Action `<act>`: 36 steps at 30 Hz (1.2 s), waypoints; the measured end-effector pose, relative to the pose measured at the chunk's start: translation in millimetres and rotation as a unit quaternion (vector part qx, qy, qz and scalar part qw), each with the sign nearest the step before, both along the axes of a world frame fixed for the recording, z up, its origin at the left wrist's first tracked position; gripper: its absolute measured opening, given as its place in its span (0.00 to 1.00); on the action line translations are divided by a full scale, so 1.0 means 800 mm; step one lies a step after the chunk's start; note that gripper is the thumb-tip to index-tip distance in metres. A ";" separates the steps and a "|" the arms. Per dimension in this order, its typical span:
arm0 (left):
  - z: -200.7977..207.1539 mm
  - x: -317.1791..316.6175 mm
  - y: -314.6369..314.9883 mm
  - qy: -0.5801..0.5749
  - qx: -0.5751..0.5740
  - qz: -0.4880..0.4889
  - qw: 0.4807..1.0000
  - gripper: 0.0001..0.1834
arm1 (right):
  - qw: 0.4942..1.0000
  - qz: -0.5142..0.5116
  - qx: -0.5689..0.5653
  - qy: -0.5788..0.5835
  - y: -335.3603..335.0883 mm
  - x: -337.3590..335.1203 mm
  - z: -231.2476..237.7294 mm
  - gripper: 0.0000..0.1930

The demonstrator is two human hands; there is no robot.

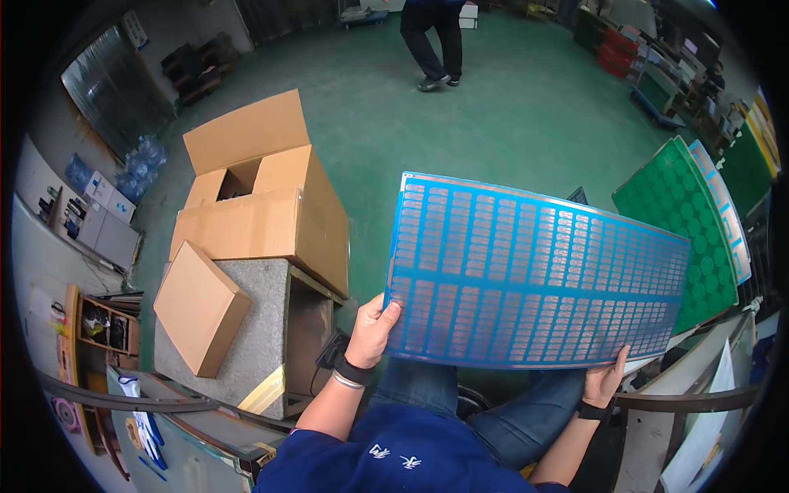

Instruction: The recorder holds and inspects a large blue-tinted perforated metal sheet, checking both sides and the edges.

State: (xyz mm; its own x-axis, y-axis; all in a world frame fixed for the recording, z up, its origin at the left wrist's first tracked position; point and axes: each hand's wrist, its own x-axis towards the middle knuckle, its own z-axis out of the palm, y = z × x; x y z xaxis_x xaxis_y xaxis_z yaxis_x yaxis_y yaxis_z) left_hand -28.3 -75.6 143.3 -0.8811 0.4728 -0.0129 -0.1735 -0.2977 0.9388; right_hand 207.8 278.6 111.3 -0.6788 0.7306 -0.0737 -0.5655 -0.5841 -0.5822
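Note:
Both hands hold up a large rectangular sheet, blue with rows of small pale printed shapes. At its near left edge, my left hand is closed on it with the thumb on top. My right hand grips the near edge toward the right, its thumb over the face. The fingers under the sheet are hidden. The sheet is tilted above my lap and hides part of the floor beyond it. Each wrist wears a dark band.
An open cardboard carton stands ahead on the left. Nearer, a flat closed box rests on a grey-topped stand. On the right lean green panels with round shapes. A person stands on the green floor at the far side.

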 end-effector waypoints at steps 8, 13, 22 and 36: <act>0.007 0.000 -0.003 -0.018 -0.005 -0.008 1.000 0.24 | 1.000 0.006 -0.003 -0.017 -0.007 0.005 -0.001 0.18; 0.004 -0.003 -0.007 -0.020 -0.002 -0.016 1.000 0.28 | 1.000 0.016 0.003 -0.011 -0.015 0.013 -0.003 0.17; 0.016 -0.001 -0.002 -0.066 0.017 -0.019 0.997 0.28 | 0.999 -0.017 -0.024 0.019 -0.016 0.019 -0.014 0.16; 0.025 -0.004 0.004 -0.071 0.014 -0.044 0.996 0.29 | 1.000 0.001 -0.011 0.010 -0.009 0.019 -0.016 0.17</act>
State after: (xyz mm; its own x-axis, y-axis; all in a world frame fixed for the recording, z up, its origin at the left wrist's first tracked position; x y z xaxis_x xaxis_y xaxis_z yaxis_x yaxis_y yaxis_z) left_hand -31.7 -72.7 163.2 -0.8260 0.5508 -0.1196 -0.3306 -0.3016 0.8943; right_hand 223.1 271.2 98.5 -0.6822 0.7271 -0.0767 -0.5753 -0.5986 -0.5574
